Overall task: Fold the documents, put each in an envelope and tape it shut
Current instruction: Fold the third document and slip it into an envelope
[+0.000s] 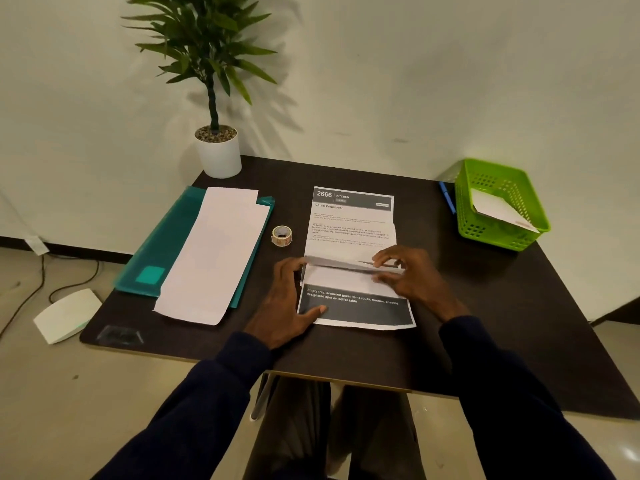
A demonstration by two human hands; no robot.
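Dark matte table (pixel 485 306), and the printed sheet (pixel 349 223) lies flat in the middle of it, right in front of me. My right hand (pixel 408 271) has its fingertips (pixel 384 259) and thumb close together, pinching a raised fold that runs across the lower part of the sheet. My left hand (pixel 287 296) has its fingers curled onto the left end of that same fold, with the thumb (pixel 317 310) stretched out flat on the paper's dark bottom band.

Readable stuff: the grey header says "2666 KITCHEN", and under it "Cereal Preparation". The bottom band reads "Empty tray, scattered guest items (cups, tissues, snacks) designated spot on coffee table". The small body text is too blurry to make out.

Just left of the sheet sits a small tape roll (pixel 281 235) with a patterned outside. Further left, long white envelopes (pixel 214 254) are stacked on a translucent teal plastic folder (pixel 162 244). At the right edge there's a lime green perforated plastic basket (pixel 485 233) with a white envelope (pixel 498 209) leaning inside, and a blue pen (pixel 447 197) right beside it.
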